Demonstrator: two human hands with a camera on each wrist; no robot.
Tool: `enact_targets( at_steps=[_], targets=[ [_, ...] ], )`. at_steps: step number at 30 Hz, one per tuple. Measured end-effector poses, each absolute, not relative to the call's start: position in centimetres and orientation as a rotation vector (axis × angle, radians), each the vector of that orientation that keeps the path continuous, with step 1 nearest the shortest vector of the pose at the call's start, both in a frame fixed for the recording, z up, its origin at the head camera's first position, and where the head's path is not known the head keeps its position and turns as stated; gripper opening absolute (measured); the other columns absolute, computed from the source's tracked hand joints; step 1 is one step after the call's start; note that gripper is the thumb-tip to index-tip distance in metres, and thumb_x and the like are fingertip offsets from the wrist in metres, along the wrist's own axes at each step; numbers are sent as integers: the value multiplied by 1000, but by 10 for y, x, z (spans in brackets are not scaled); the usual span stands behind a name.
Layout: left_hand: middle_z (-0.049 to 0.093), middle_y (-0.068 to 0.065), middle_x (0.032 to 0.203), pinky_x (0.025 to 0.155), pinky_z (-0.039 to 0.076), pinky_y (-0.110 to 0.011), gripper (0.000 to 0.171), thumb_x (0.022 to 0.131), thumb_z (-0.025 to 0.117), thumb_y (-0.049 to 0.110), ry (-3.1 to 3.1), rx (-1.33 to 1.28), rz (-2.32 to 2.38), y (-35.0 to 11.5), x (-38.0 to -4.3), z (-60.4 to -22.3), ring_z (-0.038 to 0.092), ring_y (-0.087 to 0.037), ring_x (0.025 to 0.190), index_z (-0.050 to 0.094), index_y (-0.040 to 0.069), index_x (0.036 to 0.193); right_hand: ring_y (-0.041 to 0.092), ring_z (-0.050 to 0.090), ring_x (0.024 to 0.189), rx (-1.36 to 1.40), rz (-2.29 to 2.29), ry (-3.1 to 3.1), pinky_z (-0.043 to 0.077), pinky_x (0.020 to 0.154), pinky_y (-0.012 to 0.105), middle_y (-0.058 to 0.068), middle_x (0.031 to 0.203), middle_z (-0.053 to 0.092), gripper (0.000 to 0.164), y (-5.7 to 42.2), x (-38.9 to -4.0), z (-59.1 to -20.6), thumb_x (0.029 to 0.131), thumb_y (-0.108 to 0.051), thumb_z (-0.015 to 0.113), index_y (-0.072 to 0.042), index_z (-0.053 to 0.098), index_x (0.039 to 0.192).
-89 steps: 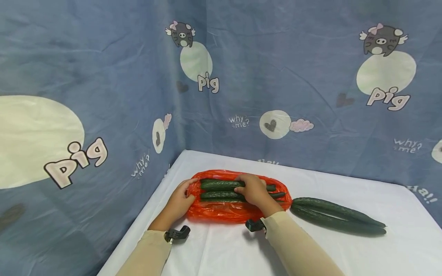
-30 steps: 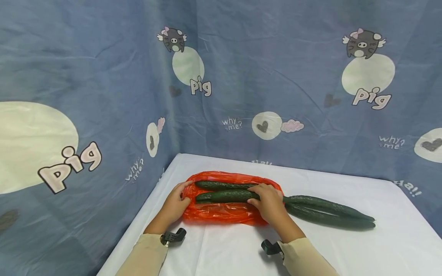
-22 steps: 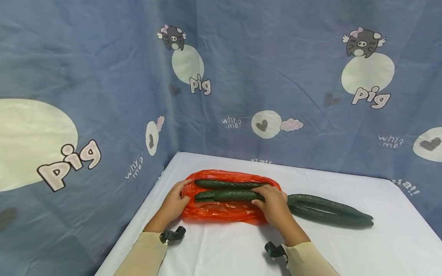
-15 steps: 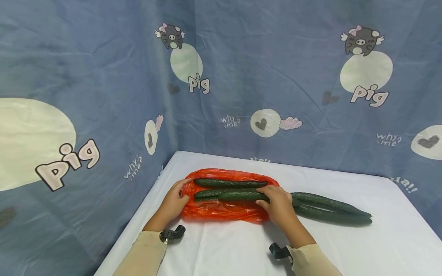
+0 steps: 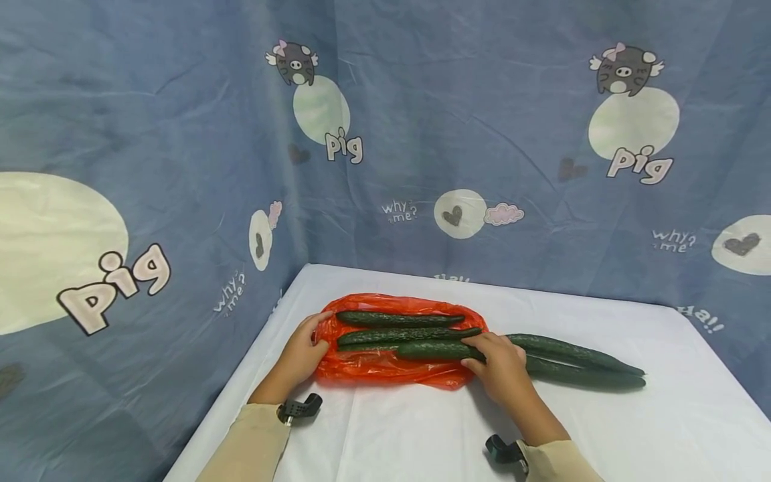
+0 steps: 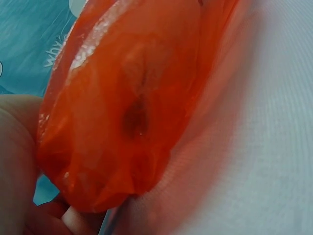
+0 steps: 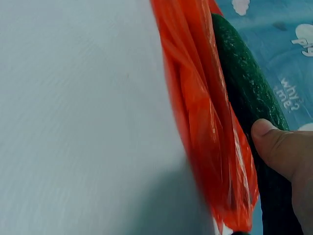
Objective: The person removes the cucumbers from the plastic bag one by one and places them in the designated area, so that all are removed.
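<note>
Movement at the red bag [image 5: 361, 365]: the R hand [image 5: 501, 365] shifts rightward vs. half a sec ago, and the gripped cuke [image 5: 435, 349] goes w/ it, sliding toward the bag's R end. Its L tip now shows approx. mid-bag, well short of the bag's L end. Grip check, R: thumb on the near side, fingers over the top, pinching that cuke; R wrist view has the thumb on dark green skin, bag just alongside.

L hand [image 5: 304, 349] stays put at the bag's L end, pinching its edge b/w thumb and fingers. So the bag looks anchored while the cuke travels.

More comes into view, too: the middle cuke [image 5: 409, 335], in the bag just beyond the gripped one, now shows its R tip by the bag's R rim. Far cuke [image 5: 400, 319] lies nearest the bag's far edge. A thin green strip [image 5: 367, 347] peeks out in the bag's L half; exact no. of cukes is hard to call.

Past the bag's R end, the loose pair [image 5: 572, 350] holds its spot on the white cloth [image 5: 409, 428], partly behind the R hand.

Meaning, as I read it: the gripped cuke's separating from the row, prob. part-way out, not yet clear of the bag. Its R end is under the hand, so can't tell if it touches the pair.
</note>
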State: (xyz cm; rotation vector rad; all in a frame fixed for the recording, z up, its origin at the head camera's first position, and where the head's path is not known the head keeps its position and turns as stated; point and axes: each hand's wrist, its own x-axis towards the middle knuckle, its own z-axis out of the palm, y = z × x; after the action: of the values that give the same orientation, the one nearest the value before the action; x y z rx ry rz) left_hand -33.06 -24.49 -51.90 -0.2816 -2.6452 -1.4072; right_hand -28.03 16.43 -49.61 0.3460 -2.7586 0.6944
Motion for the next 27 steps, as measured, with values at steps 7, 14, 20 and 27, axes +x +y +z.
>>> enact_targets(
  at_steps=[7, 14, 20, 27],
  targets=[
    [44, -17, 159, 120, 36, -61, 65, 91, 54, -1, -2656, -265, -1400, -244, -329, -518, 40, -39, 150, 49, 12, 155, 32, 62, 123, 342, 697, -2772, 37, 99, 67, 1, 128, 71, 44, 181, -275, -501, 87, -27, 84, -26, 74, 130],
    [44, -16, 159, 120, 37, -60, 65, 93, 53, 0, -2669, -253, -1407, -243, -329, -519, 40, -39, 149, 47, 13, 156, 31, 62, 121, 325, 676, -2769, 39, 97, 65, -1, 126, 71, 43, 193, -268, -506, 87, -27, 83, -25, 73, 129],
    [43, -14, 160, 118, 38, -60, 65, 92, 54, 1, -2663, -248, -1424, -242, -328, -519, 39, -38, 150, 48, 15, 156, 32, 61, 123, 307, 658, -2787, 37, 97, 67, 0, 127, 70, 43, 204, -263, -504, 88, -27, 83, -24, 73, 130],
    [45, -16, 159, 120, 36, -61, 64, 92, 53, 0, -2658, -259, -1408, -243, -328, -519, 40, -39, 149, 49, 13, 155, 36, 60, 125, 268, 687, -2805, 36, 96, 68, 4, 131, 69, 42, 226, -254, -505, 90, -26, 81, -23, 73, 131]
  ],
)
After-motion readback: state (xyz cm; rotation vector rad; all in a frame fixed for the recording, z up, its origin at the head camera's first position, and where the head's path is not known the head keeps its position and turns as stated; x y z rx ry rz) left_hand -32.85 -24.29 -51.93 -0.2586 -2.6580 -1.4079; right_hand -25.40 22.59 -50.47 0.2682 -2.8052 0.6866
